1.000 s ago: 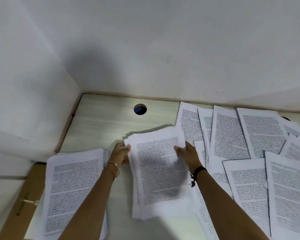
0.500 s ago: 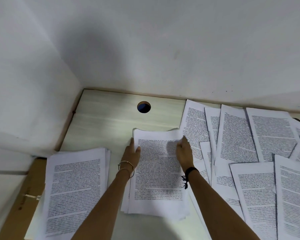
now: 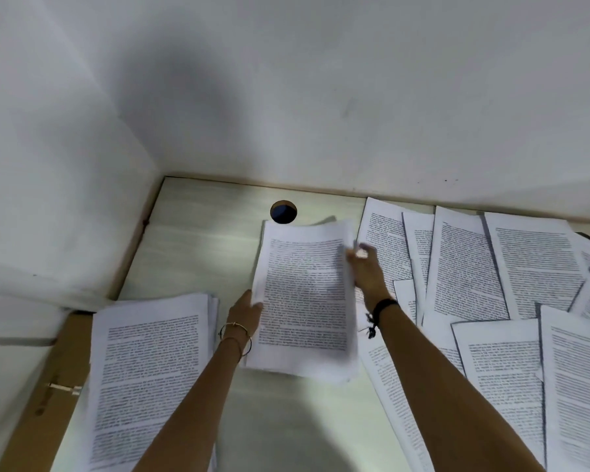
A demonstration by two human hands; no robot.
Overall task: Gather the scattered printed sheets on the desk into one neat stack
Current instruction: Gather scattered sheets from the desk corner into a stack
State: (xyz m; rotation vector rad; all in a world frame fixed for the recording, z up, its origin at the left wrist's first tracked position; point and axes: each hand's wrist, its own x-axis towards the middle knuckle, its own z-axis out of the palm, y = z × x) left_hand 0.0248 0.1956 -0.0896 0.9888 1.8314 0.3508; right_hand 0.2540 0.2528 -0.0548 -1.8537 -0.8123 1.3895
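A bundle of printed sheets [image 3: 305, 294] sits in the middle of the pale desk [image 3: 198, 247], its far end raised a little. My left hand [image 3: 246, 310] grips the bundle's left edge, thumb on top. My right hand [image 3: 367, 270] holds the right edge near the top corner, fingers behind the paper. A second, tidier stack [image 3: 150, 376] lies at the near left. Several loose sheets [image 3: 532, 264] overlap across the right side of the desk.
A round cable hole [image 3: 283, 211] is in the desk just beyond the bundle. White walls close the back and left. A brown cardboard piece [image 3: 45, 400] with a metal clip leans at the desk's left edge.
The bundle lay flat half a second ago with both hands pressing on it. Both hands now hold its side edges, and its far end has come up toward the cable hole.
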